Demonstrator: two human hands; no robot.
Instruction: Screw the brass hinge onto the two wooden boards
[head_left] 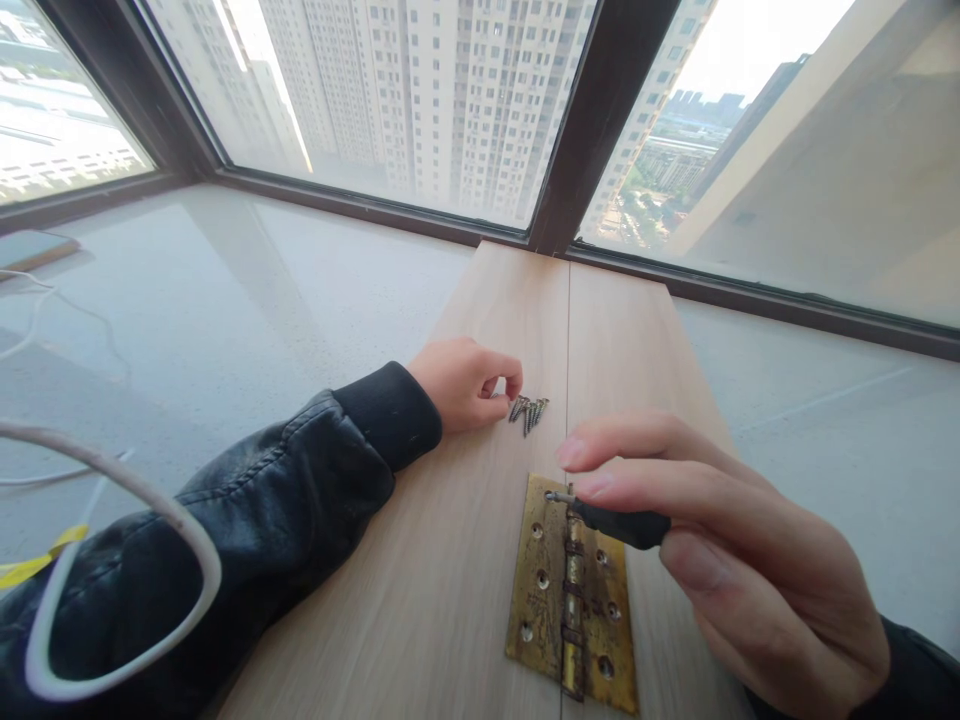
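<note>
My left hand (471,385) rests on the pale wooden board, its index finger and thumb curled toward each other beside a small cluster of screws (531,412). Whether a screw is between those fingertips is too small to tell. In my right hand (757,560) is a small screwdriver (626,523) with a black handle, gripped between fingers and thumb. Its metal tip points left, over the upper-left hole of a worn brass hinge (544,610). The hinge lies opened flat, with its knuckle along the seam between two boards. Several of its holes are visible.
Two wooden boards (517,300) lie side by side on a white sill (360,270) below dark-framed windows (559,190). A white cable (206,560) loops over my left sleeve, near a yellow tag (45,560). A phone-like flat object (34,250) lies at far left.
</note>
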